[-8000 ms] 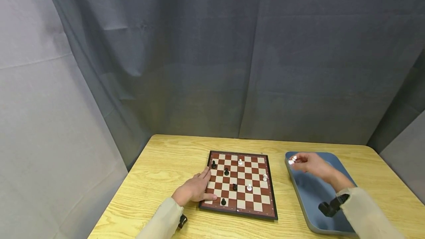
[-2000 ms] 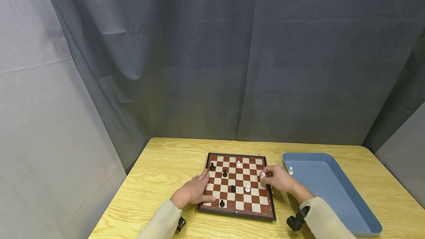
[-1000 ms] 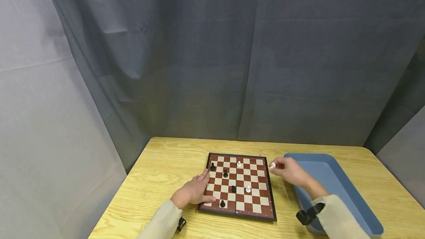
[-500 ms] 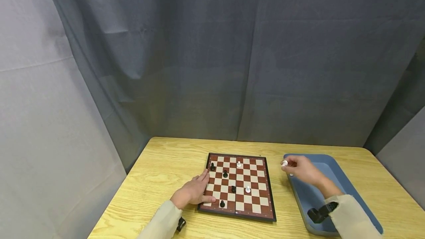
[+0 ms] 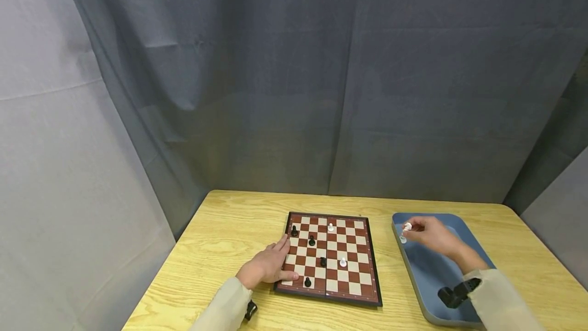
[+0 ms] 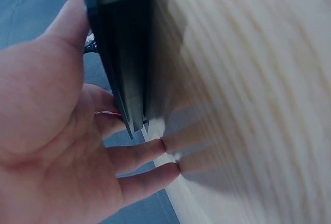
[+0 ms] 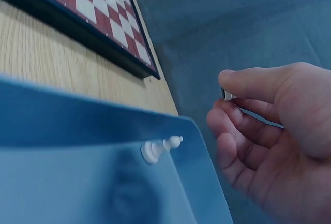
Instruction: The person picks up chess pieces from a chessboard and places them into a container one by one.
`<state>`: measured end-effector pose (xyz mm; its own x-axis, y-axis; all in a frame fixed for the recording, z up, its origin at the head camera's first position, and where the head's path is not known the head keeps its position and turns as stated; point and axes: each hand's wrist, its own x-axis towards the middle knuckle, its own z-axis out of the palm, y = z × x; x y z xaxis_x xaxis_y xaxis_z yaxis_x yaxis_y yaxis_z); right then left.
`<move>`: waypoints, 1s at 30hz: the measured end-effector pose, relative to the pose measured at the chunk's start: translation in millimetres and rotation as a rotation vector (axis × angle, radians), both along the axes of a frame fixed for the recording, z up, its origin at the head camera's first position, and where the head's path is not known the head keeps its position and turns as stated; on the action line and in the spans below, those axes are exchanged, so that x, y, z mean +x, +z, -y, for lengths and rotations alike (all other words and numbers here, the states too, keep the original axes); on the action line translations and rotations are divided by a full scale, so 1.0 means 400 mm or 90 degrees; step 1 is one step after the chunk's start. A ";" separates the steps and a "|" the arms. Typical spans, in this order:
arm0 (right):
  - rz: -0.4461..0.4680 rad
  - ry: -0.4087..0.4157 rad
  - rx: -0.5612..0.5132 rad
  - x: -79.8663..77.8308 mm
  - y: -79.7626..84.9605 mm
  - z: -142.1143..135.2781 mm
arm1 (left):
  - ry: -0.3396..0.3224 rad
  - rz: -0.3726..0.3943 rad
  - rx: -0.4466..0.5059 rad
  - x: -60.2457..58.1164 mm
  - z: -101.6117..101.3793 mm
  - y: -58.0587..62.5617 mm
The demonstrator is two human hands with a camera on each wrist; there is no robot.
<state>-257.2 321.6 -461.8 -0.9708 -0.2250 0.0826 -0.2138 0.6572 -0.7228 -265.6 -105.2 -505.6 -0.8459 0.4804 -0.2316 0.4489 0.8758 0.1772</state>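
Observation:
My right hand [image 5: 432, 234] is over the near-left corner region of a blue tray [image 5: 424, 290], thumb and fingers pinching a small white chess piece [image 5: 407, 226]. Only a sliver of that piece shows in the right wrist view. Just below it, another white chess piece [image 7: 161, 149] with a rounded head stands in the tray by its wall. My left hand [image 5: 266, 264] rests at the left edge of the checkered chessboard [image 5: 351, 290], fingers extended. The left wrist view has its thumb over the board's dark rim [image 6: 121, 53] and some fingertips on the table.
Several black chess pieces [image 5: 312, 240] are on the board's left half. Two white ones [image 5: 343, 262] stand on its right half. The wooden table [image 5: 239, 218] reaches back to a grey curtain [image 5: 275, 91].
Over the last two seconds, my right hand has taken a white chess piece from the board's right edge and carried it right, over the tray. My left hand has stayed in place.

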 end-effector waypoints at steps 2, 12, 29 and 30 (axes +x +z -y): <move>0.003 -0.008 0.008 -0.001 -0.005 -0.008 | -0.001 -0.001 0.001 0.001 0.000 0.003; 0.022 -0.039 0.044 -0.003 -0.031 -0.047 | -0.002 -0.008 -0.004 0.006 0.000 0.008; 0.063 -0.076 0.064 -0.002 -0.073 -0.094 | -0.003 -0.001 -0.006 0.005 0.000 0.009; 0.064 -0.077 0.064 -0.002 -0.075 -0.096 | -0.004 -0.002 -0.007 0.005 0.000 0.008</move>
<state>-258.2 359.9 -491.9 -0.9935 -0.1086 -0.0338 -0.0586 0.7438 -0.6659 -263.7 -105.1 -502.2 -0.8433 0.4835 -0.2346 0.4551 0.8747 0.1668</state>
